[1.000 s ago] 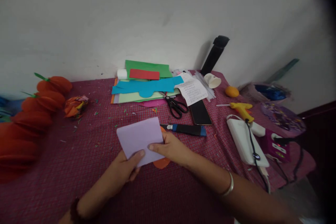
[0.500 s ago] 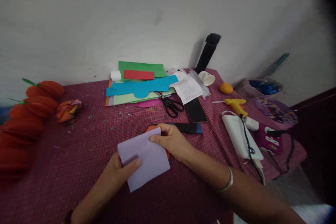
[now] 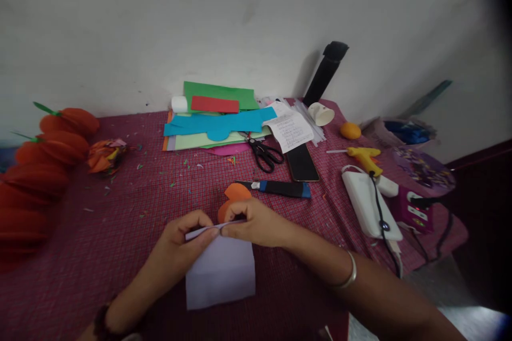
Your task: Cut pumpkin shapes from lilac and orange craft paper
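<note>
Head view: my left fingers (image 3: 205,237) and right fingers (image 3: 234,230) pinch the lilac paper (image 3: 221,276) along its far edge, which runs left to right, neither hand nearer, the sheet extending toward me over the worktop (image 3: 136,208).

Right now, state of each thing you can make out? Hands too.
Lilac paper: held by its upper edge
Left hand: pinching that edge
Right hand: pinching it too
Utility knife: lying flat, blade out
Scissors: lying down, blade opening unclear
Phone: screen dark
Paper cup: tipped over
Glue gun: lying down
Purple socket box: plug in, red light on
Paper wad: crumpled
</note>
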The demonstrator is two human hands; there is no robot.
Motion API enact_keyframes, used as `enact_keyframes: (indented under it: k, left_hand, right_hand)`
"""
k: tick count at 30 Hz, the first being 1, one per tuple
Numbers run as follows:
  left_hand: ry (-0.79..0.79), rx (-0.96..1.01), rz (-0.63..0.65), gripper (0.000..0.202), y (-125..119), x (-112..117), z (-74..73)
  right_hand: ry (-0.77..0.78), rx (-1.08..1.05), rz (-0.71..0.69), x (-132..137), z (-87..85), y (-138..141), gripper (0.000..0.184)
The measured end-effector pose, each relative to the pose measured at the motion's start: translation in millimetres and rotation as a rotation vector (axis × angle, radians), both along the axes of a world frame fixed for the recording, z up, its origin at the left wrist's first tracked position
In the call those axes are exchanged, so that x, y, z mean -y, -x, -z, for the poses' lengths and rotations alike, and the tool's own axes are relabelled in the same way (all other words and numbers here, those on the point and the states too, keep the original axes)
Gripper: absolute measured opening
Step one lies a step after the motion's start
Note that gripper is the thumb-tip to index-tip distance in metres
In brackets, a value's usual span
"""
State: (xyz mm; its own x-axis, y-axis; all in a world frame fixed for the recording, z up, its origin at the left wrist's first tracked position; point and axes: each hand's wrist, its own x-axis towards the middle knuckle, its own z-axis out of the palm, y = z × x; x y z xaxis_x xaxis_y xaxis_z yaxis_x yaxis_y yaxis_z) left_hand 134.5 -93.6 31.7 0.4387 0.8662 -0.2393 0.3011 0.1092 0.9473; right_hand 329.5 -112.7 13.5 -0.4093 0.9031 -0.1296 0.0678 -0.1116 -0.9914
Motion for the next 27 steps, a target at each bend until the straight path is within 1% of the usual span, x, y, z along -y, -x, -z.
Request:
enact_keyframes:
  k: [3,6,8,10,12,16,17,18,20,22,23,25,27]
  left_hand:
    - [0.101,0.082,-0.075,0.021,3,-1,8.4]
    - [0.228,0.116,-0.121,0.029,2,0,14.7]
    - [0.298,0.102,-0.124,0.033,-1,2,14.7]
    - [0.339,0.100,-0.130,0.035,-4,4,12.2]
    - [0.366,0.106,-0.134,0.037,-4,3,9.3]
    - [0.422,0.092,-0.122,0.040,1,1,8.1]
    - [0.427,0.082,-0.108,0.039,2,1,8.6]
    - [0.424,0.071,-0.089,0.038,3,1,9.2]
    - [0.408,0.060,-0.028,0.035,3,2,10.2]
    - [0.380,0.071,0.071,0.032,1,3,10.8]
    - [0.370,0.080,0.131,0.030,0,4,10.8]
    - [0.366,0.095,0.253,0.028,-2,5,10.8]
    - [0.373,0.094,0.351,0.025,-3,6,11.2]
  right_hand:
    - [-0.007,0.013,0.116,-1,1.1,1,0.019]
    - [-0.042,0.051,0.238,-4,1.9,0,0.019]
    - [-0.092,0.087,0.265,-6,1.0,-2,0.020]
    - [-0.126,0.107,0.261,-9,-1.7,-7,0.021]
    - [-0.131,0.120,0.270,-13,-6.0,-16,0.021]
    - [-0.144,0.119,0.351,-20,-15.6,-34,0.022]
    - [-0.156,0.098,0.334,-20,-17.3,-35,0.022]
    - [-0.168,0.078,0.286,-19,-18.2,-35,0.022]
    - [-0.193,0.097,0.112,-14,-17.9,-31,0.022]
    - [-0.230,0.198,-0.079,-8,-15.2,-24,0.021]
    - [-0.255,0.254,-0.152,-6,-13.4,-20,0.021]
    - [-0.306,0.323,-0.229,-2,-10.2,-13,0.027]
    - [-0.332,0.312,-0.223,0,-8.6,-10,0.033]
